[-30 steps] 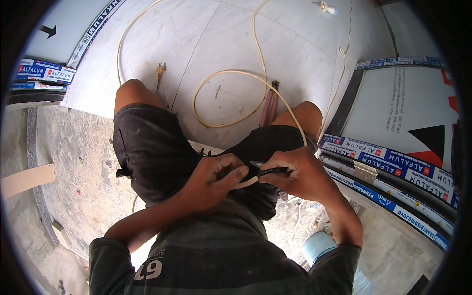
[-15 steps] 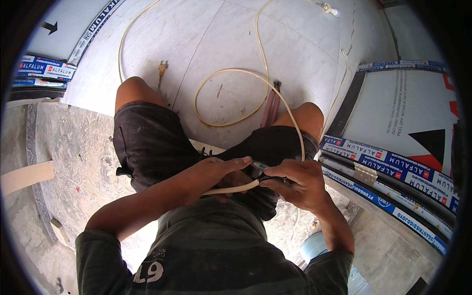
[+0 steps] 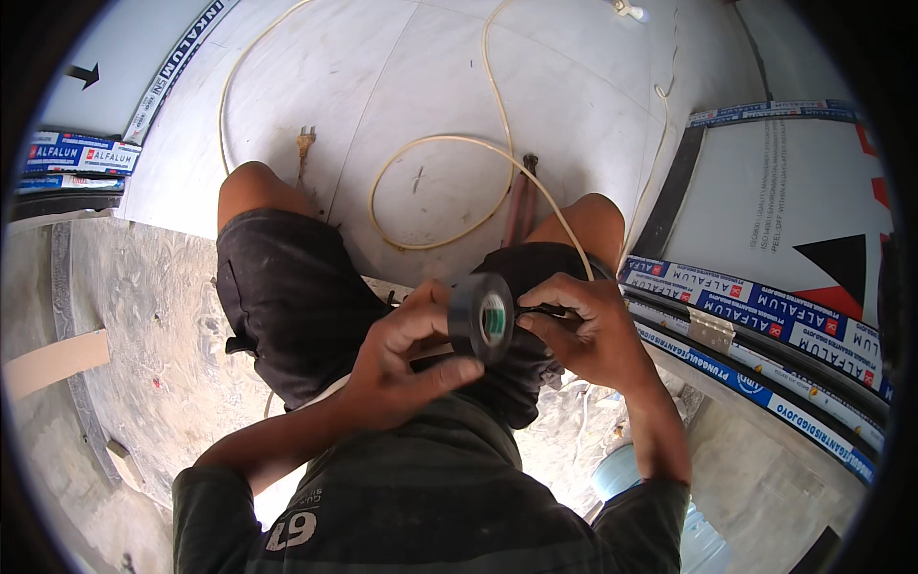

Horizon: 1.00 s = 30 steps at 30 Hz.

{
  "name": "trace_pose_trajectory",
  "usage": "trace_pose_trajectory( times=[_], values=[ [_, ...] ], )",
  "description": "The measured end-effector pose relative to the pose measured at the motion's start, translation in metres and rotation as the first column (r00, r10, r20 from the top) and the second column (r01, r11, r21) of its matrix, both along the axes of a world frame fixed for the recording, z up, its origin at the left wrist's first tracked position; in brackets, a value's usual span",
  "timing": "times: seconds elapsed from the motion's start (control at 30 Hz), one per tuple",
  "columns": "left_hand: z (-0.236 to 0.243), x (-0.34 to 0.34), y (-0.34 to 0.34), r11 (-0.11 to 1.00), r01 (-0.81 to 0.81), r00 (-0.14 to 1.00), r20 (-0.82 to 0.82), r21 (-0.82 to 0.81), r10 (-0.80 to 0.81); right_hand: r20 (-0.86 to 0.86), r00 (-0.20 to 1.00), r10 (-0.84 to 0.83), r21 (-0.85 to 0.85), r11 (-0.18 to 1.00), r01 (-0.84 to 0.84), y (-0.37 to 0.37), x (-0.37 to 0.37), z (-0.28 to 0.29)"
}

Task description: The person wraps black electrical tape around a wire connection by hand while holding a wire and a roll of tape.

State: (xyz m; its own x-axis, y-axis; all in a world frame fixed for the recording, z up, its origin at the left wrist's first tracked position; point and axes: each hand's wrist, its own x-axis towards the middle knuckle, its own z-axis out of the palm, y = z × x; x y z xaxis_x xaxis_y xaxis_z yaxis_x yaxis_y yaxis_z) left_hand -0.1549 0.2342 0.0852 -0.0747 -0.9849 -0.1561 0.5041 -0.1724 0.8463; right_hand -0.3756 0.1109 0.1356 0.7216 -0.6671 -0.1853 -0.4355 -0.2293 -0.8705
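Observation:
A roll of black electrical tape [image 3: 465, 316] is held upright in my left hand [image 3: 397, 354], its thumb below the roll and fingers on the near-left side. Close by, my right hand [image 3: 585, 330] pinches a thin dark piece between thumb and forefinger, just right of the roll; whether it is wire or a strip of tape I cannot tell. A cream cable [image 3: 421, 247] lies looped on the floor and runs up to my right hand. Another stretch of cream cable shows partly behind my left wrist.
A two-pin plug [image 3: 305, 143] lies beyond my left knee. Red-handled pliers [image 3: 519, 209] rest by my right knee, and a white bulb [image 3: 631, 11] lies far off. Panels framed in blue-and-white film [image 3: 765, 316] stand at both sides. A clear blue plastic container [image 3: 626, 469] is near my right elbow.
My left hand has drawn back from the cable and turned, bringing the tape roll up into plain sight. My right hand stays nearly in place, pinching, slightly higher than before.

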Motion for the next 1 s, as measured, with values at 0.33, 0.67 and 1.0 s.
trace_pose_trajectory(
  times=[0.33, 0.67, 1.0],
  values=[
    [-0.020, -0.008, 0.013, 0.789, 0.406, 0.471, 0.845, -0.462, 0.253, -0.184, 0.970, 0.157, 0.217, 0.969, -0.115, -0.019, 0.008, 0.021],
    [-0.012, 0.002, 0.006, 0.972, 0.071, 0.925, 0.380, -0.225, 0.020, -0.059, 0.970, 0.234, 0.029, 0.972, -0.233, -0.012, -0.002, 0.009],
    [0.016, 0.009, -0.043, 0.572, 0.434, 0.825, -0.052, 0.696, -0.562, -0.081, 0.966, 0.247, -0.225, 0.939, -0.259, -0.001, -0.002, 0.011]
  ],
)
